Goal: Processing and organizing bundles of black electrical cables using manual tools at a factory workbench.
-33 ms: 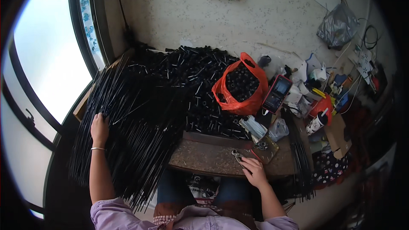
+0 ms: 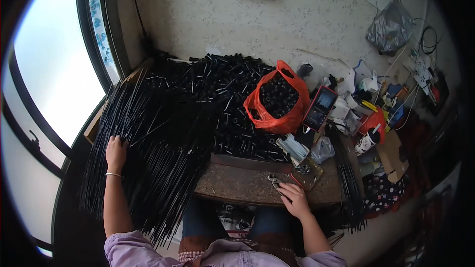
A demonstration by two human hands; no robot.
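My left hand (image 2: pixel 116 154) lies at the left side of a large heap of thin black rods (image 2: pixel 163 173), its fingers curled over some of them. The rods fan toward me and hang past the table's front edge. Near that edge, my right hand (image 2: pixel 296 199) is closed around the handles of small metal pliers (image 2: pixel 273 179), whose head points away to the left. Behind the rods spreads a pile of short black tubular parts (image 2: pixel 225 76). A red plastic bag (image 2: pixel 269 123) stands on the pile, filled with small black pieces.
A dark strip (image 2: pixel 247 162) borders the pile on the wooden table (image 2: pixel 227 183). A phone (image 2: pixel 320 109) leans right of the bag. White sticks (image 2: pixel 293 147) lie in a tray nearby. More black rods (image 2: pixel 349 188), a patterned cup (image 2: pixel 366 142) and clutter fill the right side.
My left hand has shifted slightly toward me on the rods. My right hand and the pliers look about the same. The whole view has moved a little.
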